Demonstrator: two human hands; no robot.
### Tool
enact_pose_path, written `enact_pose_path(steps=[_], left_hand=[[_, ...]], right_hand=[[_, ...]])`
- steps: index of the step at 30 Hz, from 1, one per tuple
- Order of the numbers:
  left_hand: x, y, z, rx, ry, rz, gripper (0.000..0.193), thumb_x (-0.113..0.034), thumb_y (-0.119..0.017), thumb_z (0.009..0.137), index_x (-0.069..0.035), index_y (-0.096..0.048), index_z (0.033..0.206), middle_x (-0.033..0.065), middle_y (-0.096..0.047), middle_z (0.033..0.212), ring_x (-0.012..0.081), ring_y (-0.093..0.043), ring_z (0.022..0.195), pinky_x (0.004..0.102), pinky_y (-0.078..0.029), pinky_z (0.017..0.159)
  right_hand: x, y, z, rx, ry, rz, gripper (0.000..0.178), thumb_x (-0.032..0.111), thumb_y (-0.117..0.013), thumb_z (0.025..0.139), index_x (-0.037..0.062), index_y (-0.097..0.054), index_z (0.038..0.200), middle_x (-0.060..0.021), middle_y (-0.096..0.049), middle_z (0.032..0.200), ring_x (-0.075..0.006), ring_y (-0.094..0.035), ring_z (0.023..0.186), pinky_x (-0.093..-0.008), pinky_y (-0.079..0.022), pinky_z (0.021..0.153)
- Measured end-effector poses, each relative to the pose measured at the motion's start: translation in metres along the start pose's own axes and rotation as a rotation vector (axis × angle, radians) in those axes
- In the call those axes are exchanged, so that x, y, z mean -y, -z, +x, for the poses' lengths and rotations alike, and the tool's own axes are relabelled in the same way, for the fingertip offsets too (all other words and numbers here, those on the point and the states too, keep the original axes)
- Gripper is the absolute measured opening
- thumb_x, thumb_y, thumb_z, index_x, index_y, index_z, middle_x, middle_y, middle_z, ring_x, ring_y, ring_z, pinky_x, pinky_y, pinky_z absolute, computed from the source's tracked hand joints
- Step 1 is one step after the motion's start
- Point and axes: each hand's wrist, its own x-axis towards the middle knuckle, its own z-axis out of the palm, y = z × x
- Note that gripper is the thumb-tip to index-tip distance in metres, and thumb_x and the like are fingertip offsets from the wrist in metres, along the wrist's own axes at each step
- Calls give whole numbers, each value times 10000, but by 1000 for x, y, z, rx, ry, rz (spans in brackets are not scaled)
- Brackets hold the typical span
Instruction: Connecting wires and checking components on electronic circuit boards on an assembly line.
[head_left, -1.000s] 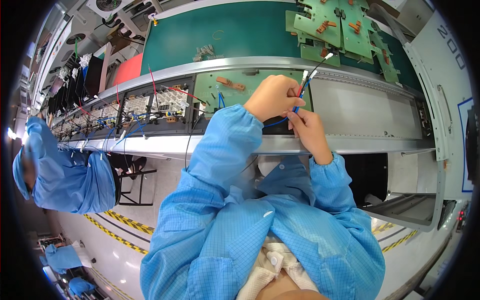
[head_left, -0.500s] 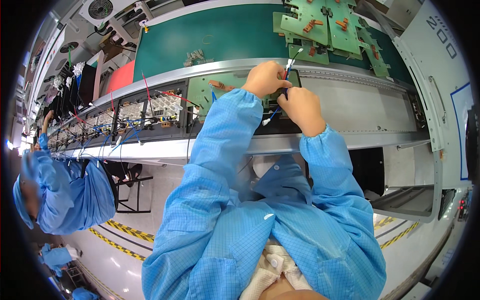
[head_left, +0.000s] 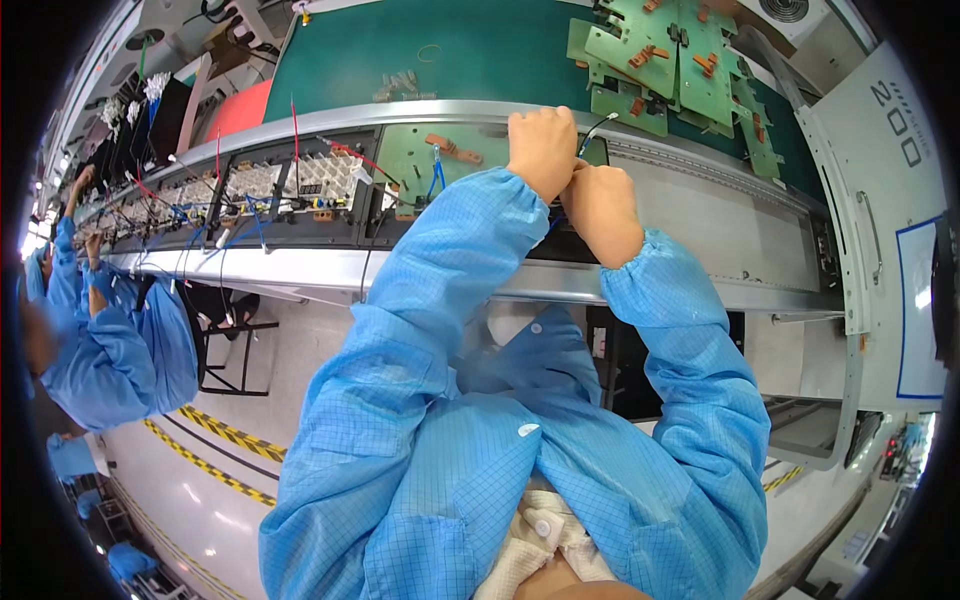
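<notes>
My left hand [head_left: 541, 150] and my right hand [head_left: 606, 208] meet above the conveyor rail, fingers pinched closed. Between them they grip a thin wire bundle. One dark wire [head_left: 592, 134] with a pale tip sticks up beyond the fingers, and a bit of blue shows below them. The fingers hide the middle of the bundle. Left of my hands lies a green fixture board [head_left: 402, 147] with an orange-brown clip [head_left: 453, 150]. Blue wires [head_left: 437, 176] stand up from that board beside my left sleeve.
White circuit assemblies [head_left: 326, 188] with red, blue and black wires line the conveyor leftward. Stacked green boards [head_left: 640, 62] lie on the green mat [head_left: 500, 50]. A white machine cabinet [head_left: 880, 200] stands at right. Another person in blue [head_left: 130, 345] works at left.
My hands have drawn closer together around the wires. The white connector that hung below them is now out of sight. My view has shifted slightly.
</notes>
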Motion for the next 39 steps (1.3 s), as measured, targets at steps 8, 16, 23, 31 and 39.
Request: enact_pose_path(steps=[8,16,23,31,39], left_hand=[[11,-3,-3,63,-27,-257,411,-422,-771,700,-34,-655,770,155,-674,769,332,-670,743,412,-528,650],[9,15,-9,65,117,-296,352,-375,-808,657,-46,-709,732,157,-689,791,330,-683,754,385,-547,659],[-1,6,-9,53,51,-327,347,-319,-758,726,17,-676,755,211,-672,803,357,-665,777,425,-531,689],[-3,-6,-4,23,48,-375,306,-260,-746,732,25,-653,792,219,-661,855,378,-647,833,431,-519,733],[6,-39,6,-45,27,-592,154,-150,-689,670,-25,-674,759,206,-646,836,371,-615,825,431,-499,754]], right_hand=[[-2,5,2,71,19,-118,173,142,-583,789,69,-668,658,-114,-633,592,-270,-657,584,-375,-505,518],[-1,10,1,158,-51,-164,199,147,-582,780,91,-688,621,-104,-654,625,-253,-668,603,-363,-507,524],[1,-1,-3,113,-60,-129,207,149,-576,781,106,-669,602,-113,-635,591,-271,-655,566,-374,-498,495],[4,8,-6,141,-100,-186,162,127,-603,755,134,-674,609,-73,-647,598,-223,-665,577,-330,-490,488],[7,8,-11,52,-117,-75,164,126,-602,755,112,-684,613,-85,-651,611,-239,-668,596,-331,-505,520]])
